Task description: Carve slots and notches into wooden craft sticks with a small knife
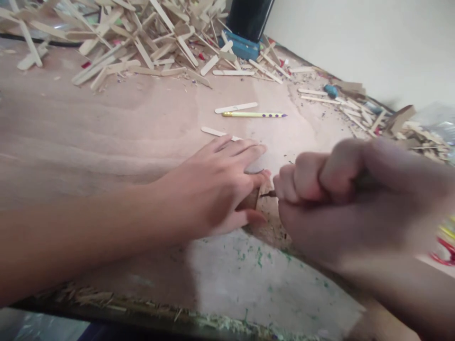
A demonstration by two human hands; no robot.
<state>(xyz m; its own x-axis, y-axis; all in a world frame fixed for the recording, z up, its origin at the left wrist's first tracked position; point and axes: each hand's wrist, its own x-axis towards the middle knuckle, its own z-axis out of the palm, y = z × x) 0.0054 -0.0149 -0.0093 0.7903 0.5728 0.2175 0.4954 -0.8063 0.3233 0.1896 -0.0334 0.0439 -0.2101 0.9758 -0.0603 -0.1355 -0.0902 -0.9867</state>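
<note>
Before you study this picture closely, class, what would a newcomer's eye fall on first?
Probably the left hand, spread low over the table near the centre, and the right hand, curled around a dark-tipped tool beside it. Behind, a tangled heap of wooden sticks crowds the top left; a pale yellow pencil lies before it.

My left hand (218, 184) lies palm down, thumb (250, 218) apart from the fingers (245, 148), its forearm (106, 232) slanting in behind; my right hand (334, 189) is curled tightly into a fist.
</note>
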